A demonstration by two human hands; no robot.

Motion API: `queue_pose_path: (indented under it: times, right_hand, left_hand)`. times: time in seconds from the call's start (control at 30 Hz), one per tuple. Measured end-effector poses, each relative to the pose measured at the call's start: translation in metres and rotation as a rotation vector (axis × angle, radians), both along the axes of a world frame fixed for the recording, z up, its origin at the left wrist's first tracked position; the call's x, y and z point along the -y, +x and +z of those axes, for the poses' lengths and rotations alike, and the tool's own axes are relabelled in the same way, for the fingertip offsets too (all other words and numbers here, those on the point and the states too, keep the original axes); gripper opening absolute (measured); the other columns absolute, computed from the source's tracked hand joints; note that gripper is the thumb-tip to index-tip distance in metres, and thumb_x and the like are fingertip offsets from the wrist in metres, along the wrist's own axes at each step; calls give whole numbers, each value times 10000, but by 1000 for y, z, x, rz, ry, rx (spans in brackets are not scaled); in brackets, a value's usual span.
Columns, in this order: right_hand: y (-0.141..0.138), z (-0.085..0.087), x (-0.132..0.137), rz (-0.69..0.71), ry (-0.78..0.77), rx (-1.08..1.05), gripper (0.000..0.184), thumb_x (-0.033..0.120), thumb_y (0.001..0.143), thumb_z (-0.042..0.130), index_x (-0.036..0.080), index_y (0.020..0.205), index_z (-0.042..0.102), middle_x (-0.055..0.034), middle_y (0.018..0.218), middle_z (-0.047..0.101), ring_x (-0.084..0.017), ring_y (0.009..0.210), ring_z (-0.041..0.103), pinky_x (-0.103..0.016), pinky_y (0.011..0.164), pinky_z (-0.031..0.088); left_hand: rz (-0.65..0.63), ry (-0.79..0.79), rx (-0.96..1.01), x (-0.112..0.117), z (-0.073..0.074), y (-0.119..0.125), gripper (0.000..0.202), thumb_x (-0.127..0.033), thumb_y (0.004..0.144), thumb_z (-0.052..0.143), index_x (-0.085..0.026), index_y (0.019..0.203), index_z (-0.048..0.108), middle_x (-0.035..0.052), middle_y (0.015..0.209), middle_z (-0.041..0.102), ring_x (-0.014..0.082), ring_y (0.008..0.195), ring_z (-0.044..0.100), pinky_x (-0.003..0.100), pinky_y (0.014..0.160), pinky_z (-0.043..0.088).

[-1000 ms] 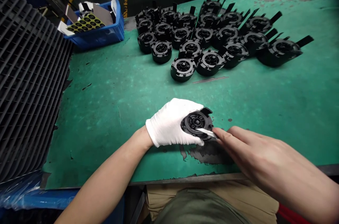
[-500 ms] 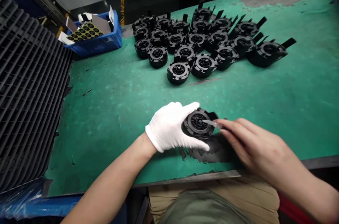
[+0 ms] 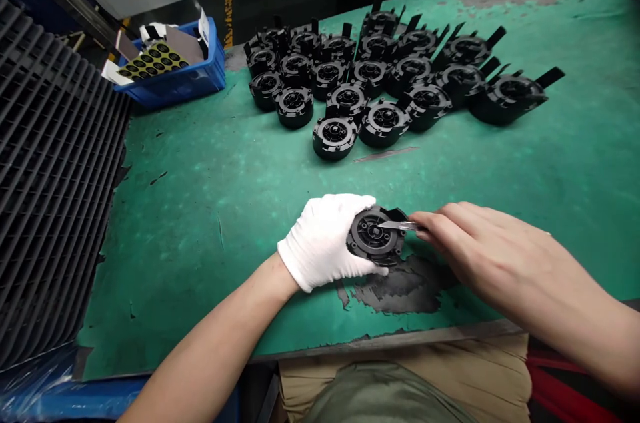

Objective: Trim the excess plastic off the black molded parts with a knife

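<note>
The black round part (image 3: 374,238) rests tilted on the green mat (image 3: 200,210) near the table's front edge, and the gloved left hand (image 3: 325,242) curls around its left rim. The bare right hand (image 3: 480,250) pinches a thin metal tool (image 3: 399,226); its tip, at the part's lower rim a second ago, now sits on the centre hub. A cluster of like parts (image 3: 380,70) lies well behind, with a blue bin (image 3: 175,80) and ribbed black trays (image 3: 50,176) to the left

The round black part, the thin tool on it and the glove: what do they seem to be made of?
The round black part: probably moulded plastic, matte, with ribbed rings. The thin tool: likely metal, glinting silver. The glove on the left hand: apparently white fabric, soft, dull.
</note>
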State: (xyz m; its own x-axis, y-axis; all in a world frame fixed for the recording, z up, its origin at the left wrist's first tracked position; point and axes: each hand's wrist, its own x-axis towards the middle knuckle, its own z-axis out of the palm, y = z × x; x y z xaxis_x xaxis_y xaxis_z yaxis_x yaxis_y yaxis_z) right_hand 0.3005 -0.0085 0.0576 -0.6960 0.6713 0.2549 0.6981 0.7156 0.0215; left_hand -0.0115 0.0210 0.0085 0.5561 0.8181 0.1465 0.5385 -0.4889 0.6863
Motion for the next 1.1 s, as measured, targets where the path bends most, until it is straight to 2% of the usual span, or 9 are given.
queue_pose_path:
  times: [0.17, 0.23, 0.3, 0.37, 0.43, 0.53, 0.7, 0.9, 1.1]
  right_hand:
    - [-2, 0, 8, -29, -15, -12, 285, 227, 1280, 568, 209, 1270, 852, -94, 957, 757, -285, 807, 721, -465, 719, 499]
    - [5, -2, 13, -33, -62, -57, 258, 249, 1288, 584, 219, 1303, 840, -88, 995, 795, -269, 798, 755, -453, 681, 512]
    - [14, -5, 18, -21, -114, -114, 270, 268, 1292, 583, 238, 1417, 821, -82, 1046, 831, -257, 791, 775, -437, 659, 534]
    - [22, -10, 23, -22, -134, -135, 334, 288, 1300, 566, 267, 1554, 782, -77, 1079, 837, -256, 792, 779, -421, 656, 558]
    - [24, -14, 26, -33, -126, -127, 411, 332, 1309, 557, 288, 1681, 727, -84, 1108, 824, -271, 808, 776, -419, 673, 586]
    - [19, -18, 29, -49, -115, -111, 536, 347, 1299, 574, 285, 1828, 630, -98, 1125, 793, -288, 817, 757, -433, 686, 604]
    - [13, -10, 30, -67, -161, -111, 687, 275, 1265, 592, 315, 1943, 496, -123, 1166, 802, -321, 856, 769, -459, 718, 613]
    - [7, 2, 26, -81, -161, -64, 600, 270, 1222, 557, 303, 1814, 647, -124, 1049, 767, -356, 809, 717, -512, 701, 567]
    - [-2, 8, 20, -50, -138, -30, 546, 139, 1162, 525, 278, 1664, 687, -107, 981, 691, -314, 755, 650, -462, 634, 450]
  left_hand:
    - [-27, -49, 16, -1, 12, 0, 668, -690, 861, 1150, -282, 1294, 846, 104, 1311, 956, 424, 1252, 943, 574, 1160, 758]
    - [-40, -59, 34, 2, 13, 1, 579, -634, 911, 1118, -276, 1272, 839, 94, 1296, 954, 401, 1248, 943, 547, 1160, 758]
    - [1, -23, 54, 7, 10, 3, 766, -698, 868, 1137, -248, 1402, 823, 140, 1428, 937, 431, 1370, 922, 576, 1244, 746]
    - [78, 31, 47, 14, 5, 7, 1165, -884, 722, 1163, -208, 1582, 763, 215, 1566, 887, 500, 1497, 872, 641, 1315, 725]
    - [130, 56, 14, 18, -1, 11, 1353, -1007, 610, 1143, -205, 1624, 742, 239, 1570, 871, 539, 1501, 862, 679, 1295, 737]
    - [144, 64, -9, 20, -7, 15, 1236, -955, 668, 1138, -220, 1587, 760, 213, 1502, 893, 519, 1427, 895, 665, 1232, 770]
    - [125, 100, 41, 19, -12, 14, 1218, -895, 768, 1097, -175, 1674, 717, 241, 1549, 885, 516, 1480, 880, 684, 1293, 748]
    - [121, 74, 40, 19, -9, 14, 1144, -872, 785, 1091, -200, 1643, 743, 224, 1523, 897, 507, 1462, 887, 687, 1298, 748]
    - [109, 61, 31, 17, -5, 16, 1127, -804, 743, 1142, -203, 1619, 765, 205, 1481, 909, 499, 1427, 897, 662, 1258, 772]
